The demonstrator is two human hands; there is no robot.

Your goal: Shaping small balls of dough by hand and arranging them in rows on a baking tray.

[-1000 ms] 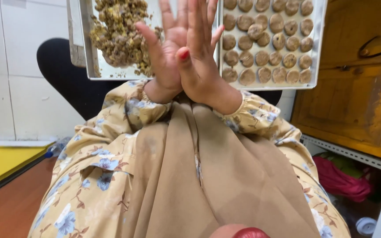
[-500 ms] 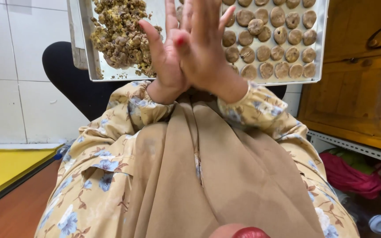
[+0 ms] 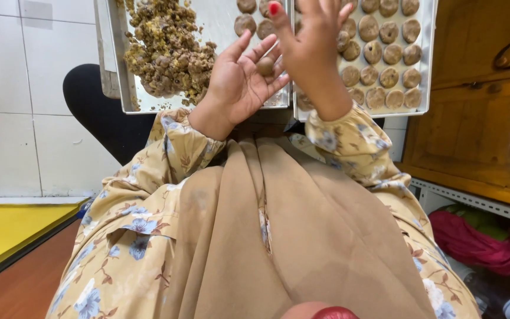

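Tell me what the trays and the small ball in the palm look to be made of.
Trays: thin metal, likely aluminium or steel, by the dull silver sheen and rolled rims. Ball on the left hand: soft brown dough or paste, matte and smooth, matching the flattened rounds. The loose pile looks like the same mix, crumbly.

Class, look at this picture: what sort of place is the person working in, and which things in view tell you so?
Probably a small food-preparation or baking workspace. A metal tray holds rows of round brown dough pieces, a second metal tray holds a crumbly brown mixture, and the left hand cradles a small brown dough ball.
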